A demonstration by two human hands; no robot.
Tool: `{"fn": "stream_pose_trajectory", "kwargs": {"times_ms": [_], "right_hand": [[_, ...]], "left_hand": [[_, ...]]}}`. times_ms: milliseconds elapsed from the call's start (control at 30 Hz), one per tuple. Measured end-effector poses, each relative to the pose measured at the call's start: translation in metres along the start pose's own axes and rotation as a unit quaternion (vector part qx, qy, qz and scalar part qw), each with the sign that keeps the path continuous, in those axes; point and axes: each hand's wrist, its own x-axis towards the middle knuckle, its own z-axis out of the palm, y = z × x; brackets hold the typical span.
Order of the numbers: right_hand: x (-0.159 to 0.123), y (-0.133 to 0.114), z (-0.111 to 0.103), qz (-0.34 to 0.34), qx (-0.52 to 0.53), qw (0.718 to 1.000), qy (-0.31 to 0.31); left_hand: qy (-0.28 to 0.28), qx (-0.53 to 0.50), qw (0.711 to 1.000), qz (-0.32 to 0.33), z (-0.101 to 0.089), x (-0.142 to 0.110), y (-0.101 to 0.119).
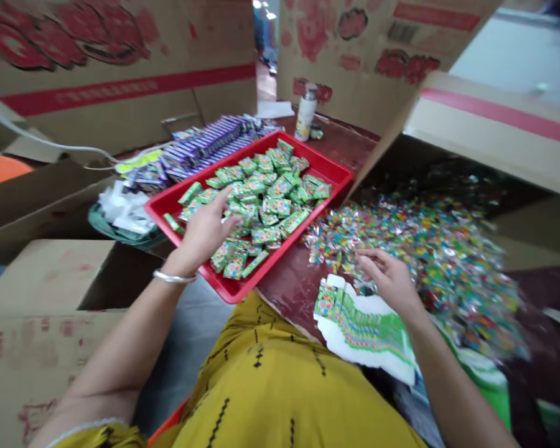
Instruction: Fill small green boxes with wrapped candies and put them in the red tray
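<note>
My left hand (208,230) is over the near left side of a red plastic tray (224,292). Its fingers are spread above small green candy boxes (268,205), and nothing shows in its grasp. Several of these boxes lie jumbled across the tray. My right hand (387,277) hovers at the near left edge of a large heap of small wrapped candies (429,249). Its fingers are stretched out, the thumb slightly apart from them, and I see nothing held. Just below that hand lies a fanned stack of flat green and white cartons (368,330).
Purple striped candy boxes (205,146) are piled behind the tray. A white bottle (306,112) stands at the back of the dark red table (284,280). Large cardboard boxes (121,93) wall in the far side. White scraps (126,208) fill a green basin (100,227) at left.
</note>
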Motion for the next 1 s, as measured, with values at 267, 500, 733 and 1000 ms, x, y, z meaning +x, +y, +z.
{"fn": "stream_pose_trajectory", "kwargs": {"times_ms": [267, 500, 733, 1000], "right_hand": [[-0.012, 0.031, 0.023, -0.072, -0.323, 0.943, -0.047], [-0.021, 0.022, 0.024, -0.056, -0.135, 0.989, -0.03], [-0.026, -0.01, 0.007, 0.027, 0.161, 0.985, -0.053], [-0.048, -0.032, 0.016, -0.11, -0.045, 0.992, 0.046]], "left_hand": [[-0.248, -0.102, 0.949, 0.163, 0.116, -0.108, 0.083], [-0.25, -0.125, 0.956, 0.089, 0.149, -0.127, 0.083], [-0.405, -0.509, 0.757, -0.059, 0.109, -0.103, 0.091], [-0.414, -0.668, 0.593, -0.175, 0.11, -0.106, 0.099]]}}
